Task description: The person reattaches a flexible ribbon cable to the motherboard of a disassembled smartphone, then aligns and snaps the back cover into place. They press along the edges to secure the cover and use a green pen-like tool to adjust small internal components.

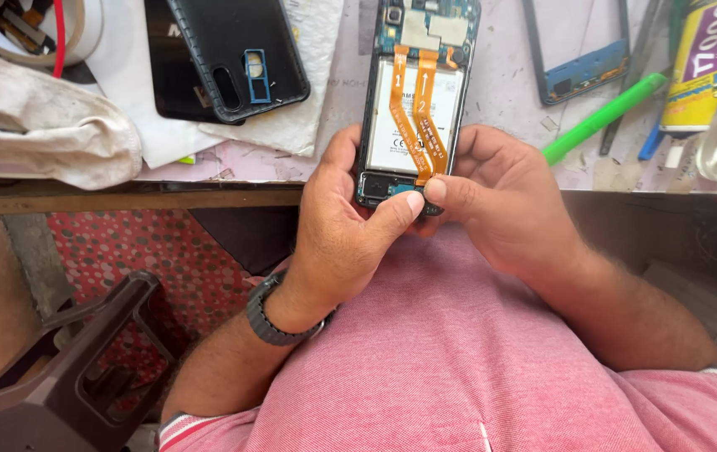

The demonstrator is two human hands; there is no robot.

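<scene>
An opened smartphone [415,84] with its back removed shows a white battery, a blue circuit board and two orange ribbon cables [415,117]. My left hand [350,226] holds the phone's lower left edge, its thumb pressing on the bottom board. My right hand [501,197] grips the lower right edge, with thumb and fingertip pinching the lower end of the orange ribbon cables. A dark watch sits on my left wrist.
A black phone case [237,50] lies on paper at the back left, beside a crumpled cloth [40,125]. A phone frame [580,50], a green tool [601,117] and a yellow glue tube [701,67] lie at the right. A dark stool [66,368] stands below left.
</scene>
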